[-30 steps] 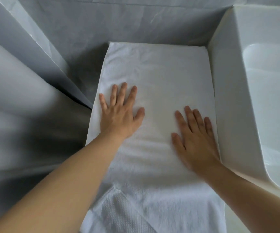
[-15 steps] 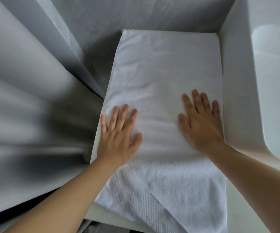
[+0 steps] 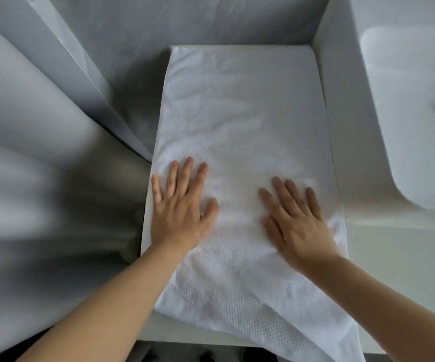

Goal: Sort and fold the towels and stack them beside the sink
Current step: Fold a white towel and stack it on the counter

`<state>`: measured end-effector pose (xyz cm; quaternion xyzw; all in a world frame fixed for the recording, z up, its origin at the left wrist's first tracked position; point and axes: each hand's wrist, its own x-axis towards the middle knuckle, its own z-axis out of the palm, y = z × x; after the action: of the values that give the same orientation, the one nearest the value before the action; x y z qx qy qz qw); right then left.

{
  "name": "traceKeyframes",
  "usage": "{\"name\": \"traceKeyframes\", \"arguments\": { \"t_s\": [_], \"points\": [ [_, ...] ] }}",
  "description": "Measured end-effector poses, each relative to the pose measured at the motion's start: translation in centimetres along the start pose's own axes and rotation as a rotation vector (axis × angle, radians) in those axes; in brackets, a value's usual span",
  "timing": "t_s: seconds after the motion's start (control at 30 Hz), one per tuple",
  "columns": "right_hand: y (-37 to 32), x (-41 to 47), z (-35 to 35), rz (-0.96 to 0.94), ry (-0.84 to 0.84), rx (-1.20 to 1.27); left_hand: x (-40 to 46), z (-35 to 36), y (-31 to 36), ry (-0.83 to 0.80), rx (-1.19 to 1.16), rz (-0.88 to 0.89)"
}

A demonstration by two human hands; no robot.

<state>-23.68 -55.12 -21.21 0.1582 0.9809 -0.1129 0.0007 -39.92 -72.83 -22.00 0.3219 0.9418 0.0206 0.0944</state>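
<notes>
counter (image 3: 394, 257) under towel (image 3: 237, 113), hands (image 3: 179, 215) flat

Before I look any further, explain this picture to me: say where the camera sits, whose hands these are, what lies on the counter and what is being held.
There is no machine here. The camera is worn on a person's head and looks forward and down, so the two bare arms that reach in from the bottom are that person's own.

A white towel lies spread along a narrow counter, with the sink on its right side and a grey wall behind. The towel's near end hangs over the front edge of the counter, and a strip with a raised dotted weave shows there.

The left hand and the right hand both lie flat on the towel, fingers straight and spread. Neither has a grip on anything: they press on the cloth, as one does to smooth it. Nothing is held.
</notes>
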Motion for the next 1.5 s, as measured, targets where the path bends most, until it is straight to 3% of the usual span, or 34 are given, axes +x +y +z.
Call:
{"name": "traceKeyframes", "arguments": {
  "t_s": [0.43,0.53,0.63,0.8,0.87,0.93,1.07,1.13,1.17,1.2,1.3,1.37,1.5],
  "points": [
    [0.3,-0.5,1.3,0.067,-0.016,-0.084,-0.3,-0.1,-0.4,0.034,-0.097,0.072],
    [0.1,-0.6,1.3,0.075,-0.021,-0.088,-1.3,-0.4,-0.4,0.081,-0.148,0.192],
    [0.1,-0.5,1.2,0.077,-0.005,-0.067,-4.3,-0.9,0.1,0.137,-0.27,0.44],
    [0.0,-0.6,1.2,0.077,-0.004,-0.059,-9.1,-1.0,0.1,0.006,-0.177,0.544],
    [0.0,-0.6,1.1,0.084,-0.008,-0.062,-9.7,-2.2,-0.2,-0.167,-0.208,0.463],
    [-0.1,-0.6,1.2,0.085,-0.014,-0.058,-10.0,-4.2,-0.5,-0.504,-0.342,0.29],
    [0.0,-0.6,1.1,0.082,-0.017,-0.054,-9.8,-7.4,-0.1,-1.164,-0.109,0.12],
    [-0.1,-0.6,1.2,0.081,-0.019,-0.055,-8.8,-8.6,-0.1,-1.377,-0.126,-0.066],
    [-0.1,-0.6,1.2,0.081,-0.013,-0.053,-7.7,-9.0,-0.1,-1.363,-0.177,-0.153],
    [0.0,-0.7,1.3,0.085,-0.003,-0.047,-6.4,-9.3,-0.1,-1.24,-0.251,-0.202],
    [0.0,-0.8,1.3,0.098,0.026,-0.019,-2.6,-7.6,0.7,-0.472,-0.446,-0.126],
    [0.0,-0.8,1.2,0.093,0.023,-0.017,-2.5,-4.6,0.9,-0.078,-0.278,0.02],
    [0.2,-0.7,1.5,0.086,-0.018,-0.05,-4.2,0.8,-0.6,0.037,-0.062,0.017]
  ]
}}
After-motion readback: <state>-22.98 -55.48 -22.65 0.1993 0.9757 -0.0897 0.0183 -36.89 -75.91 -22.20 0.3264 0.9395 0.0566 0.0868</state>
